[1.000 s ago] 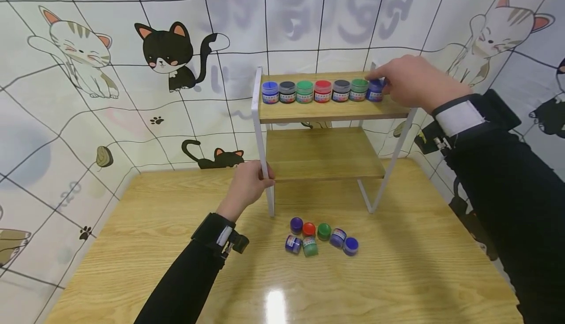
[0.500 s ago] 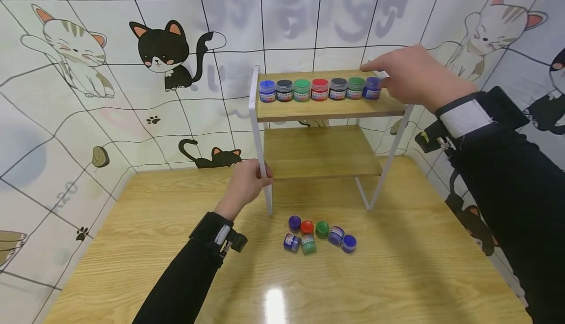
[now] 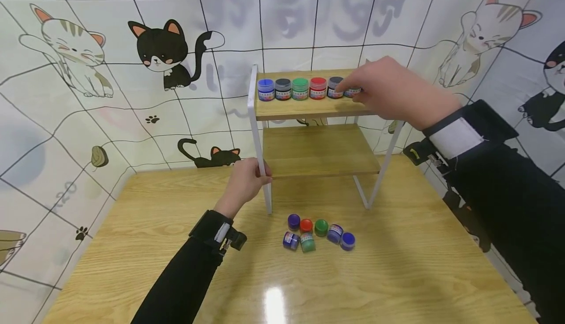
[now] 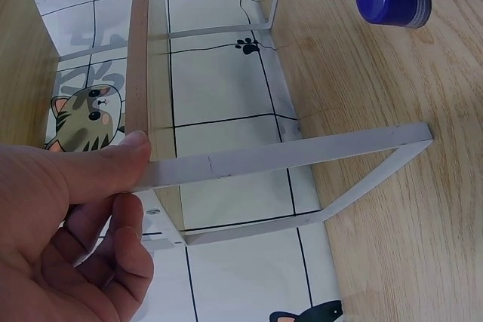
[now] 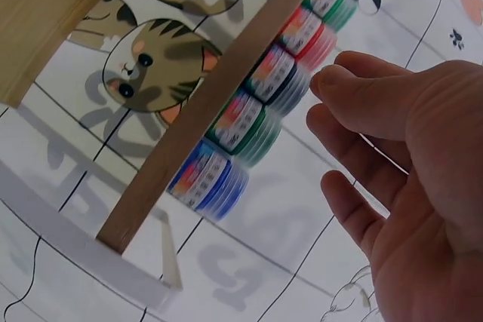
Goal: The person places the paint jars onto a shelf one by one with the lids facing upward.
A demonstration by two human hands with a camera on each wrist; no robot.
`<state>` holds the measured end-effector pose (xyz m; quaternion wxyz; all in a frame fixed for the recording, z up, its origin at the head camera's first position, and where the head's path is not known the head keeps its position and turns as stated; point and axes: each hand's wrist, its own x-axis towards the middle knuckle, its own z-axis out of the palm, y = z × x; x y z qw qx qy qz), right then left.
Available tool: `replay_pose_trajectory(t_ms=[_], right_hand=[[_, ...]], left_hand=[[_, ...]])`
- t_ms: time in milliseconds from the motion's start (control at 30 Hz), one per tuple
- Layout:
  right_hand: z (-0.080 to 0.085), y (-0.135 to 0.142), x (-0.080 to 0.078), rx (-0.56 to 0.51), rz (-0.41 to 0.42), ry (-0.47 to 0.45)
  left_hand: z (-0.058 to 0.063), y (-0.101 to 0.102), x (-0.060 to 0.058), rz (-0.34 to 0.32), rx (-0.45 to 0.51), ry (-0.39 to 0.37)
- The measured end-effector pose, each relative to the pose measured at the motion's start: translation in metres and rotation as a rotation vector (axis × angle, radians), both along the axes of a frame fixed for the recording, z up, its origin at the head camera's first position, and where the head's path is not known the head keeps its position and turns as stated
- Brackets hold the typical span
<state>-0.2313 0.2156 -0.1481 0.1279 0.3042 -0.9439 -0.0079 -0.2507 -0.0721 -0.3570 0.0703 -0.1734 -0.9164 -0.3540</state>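
Note:
My left hand (image 3: 244, 181) pinches the white metal leg (image 4: 294, 152) of a small two-tier wooden shelf (image 3: 304, 113) between thumb and fingers. On the top board stands a row of small paint jars: blue (image 3: 266, 90), black (image 3: 283, 89), green (image 3: 300, 89), red (image 3: 318, 88) and another black jar (image 3: 334, 88). My right hand (image 3: 388, 88) hovers at the row's right end, hiding jars there in the head view. In the right wrist view its fingers are loosely bent, apart from the green jar (image 5: 245, 130) and the end blue jar (image 5: 210, 180), with nothing held.
Several more jars lie on the wooden table (image 3: 397, 265) before the shelf, among them a red-lidded jar (image 3: 306, 225) and a green-lidded jar (image 3: 321, 227). The lower board (image 3: 322, 150) lies beneath the row. A cat-printed sheet (image 3: 106, 118) hangs behind.
My right hand has moved left from the end blue jar, across the right end of the row, now covering jars that showed before. My left hand keeps its hold on the leg.

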Motion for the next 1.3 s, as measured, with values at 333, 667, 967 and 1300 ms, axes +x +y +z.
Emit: replay_pose_trajectory(t_ms=[333, 667, 967, 1300], right_hand=[[-0.012, -0.026, 0.013, 0.023, 0.079, -0.080], [-0.027, -0.049, 0.022, 0.014, 0.100, -0.163], [-0.055, -0.067, 0.033, 0.041, 0.157, -0.320], [-0.103, -0.080, 0.035, 0.108, 0.237, -0.442]], left_hand=[[0.000, -0.001, -0.002, 0.003, -0.008, -0.004], [-0.002, -0.001, -0.003, 0.010, -0.007, -0.003], [-0.001, -0.001, -0.002, 0.010, -0.004, -0.004], [0.000, 0.000, -0.001, 0.005, -0.017, 0.009]])
